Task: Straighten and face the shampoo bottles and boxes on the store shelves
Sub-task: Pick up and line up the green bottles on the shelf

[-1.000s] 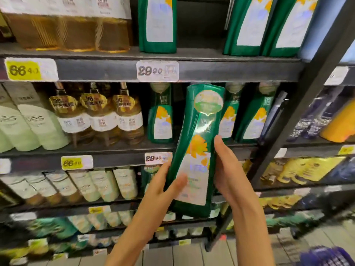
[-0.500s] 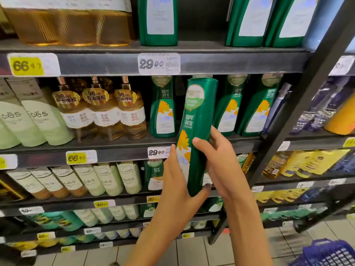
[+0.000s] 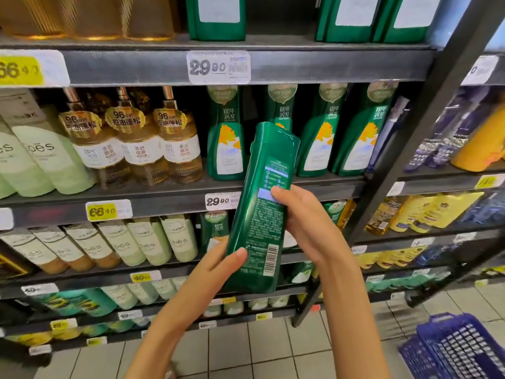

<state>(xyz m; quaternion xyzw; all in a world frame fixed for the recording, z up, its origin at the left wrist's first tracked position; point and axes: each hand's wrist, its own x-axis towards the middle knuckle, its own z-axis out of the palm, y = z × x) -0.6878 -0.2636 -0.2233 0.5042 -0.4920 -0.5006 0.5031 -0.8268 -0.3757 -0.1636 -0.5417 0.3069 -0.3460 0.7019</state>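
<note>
A tall green shampoo bottle (image 3: 262, 209) is held in front of the shelves, tilted, with its back label and barcode toward me. My left hand (image 3: 218, 266) grips its lower left edge, thumb on the back face. My right hand (image 3: 306, 217) holds its right side, thumb on the label. Behind it, a row of the same green bottles (image 3: 225, 132) stands face-forward on the middle shelf (image 3: 169, 203), with a gap beside the left one.
Amber pump bottles (image 3: 136, 140) and pale green bottles (image 3: 35, 160) stand left on the same shelf. More green bottles (image 3: 216, 17) sit on the shelf above. A dark upright post (image 3: 426, 127) divides the bays. A blue basket (image 3: 461, 351) sits on the tiled floor at lower right.
Both hands have turned the green bottle from its front face, through its side, to its back label. The bottle has come lower, and the view moved closer to the shelves.
</note>
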